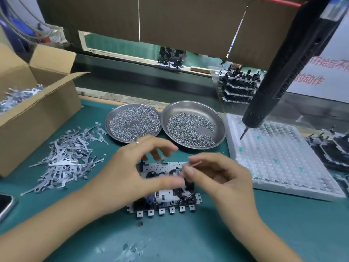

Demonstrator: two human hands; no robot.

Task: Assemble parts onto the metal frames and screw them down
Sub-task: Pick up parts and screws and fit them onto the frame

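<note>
The metal frame [166, 188] lay flat on the green mat [188, 239] at bench centre, its row of small square tabs along the 6 o'clock edge. Both hands worked over it.

Left hand [136, 167] hovered over the frame's 9 o'clock half, fingers loosely curved and spread, fingertips blurred; whether it gripped anything could not be told. Right hand [213, 176] sat at the frame's 3 o'clock side, thumb and forefinger pinching a thin pin-like part [195, 163] just above the frame's 12 o'clock edge.

Surroundings, read from the frame:
- 12 o'clock: two round steel dishes side by side, the left dish [113, 116] heaped with small screws, the right dish [221, 120] about half covered.
- 9 o'clock: loose pile of flat stamped metal levers [69, 156]; beyond it an open cardboard box [37, 114] holding more.
- 3 o'clock: white compartment tray [279, 157].
- 1 o'clock, overhead: black electric screwdriver [294, 67] hanging bit-down over that tray.
- 8 o'clock, at the mat's edge: corner of a phone [5, 205].
</note>
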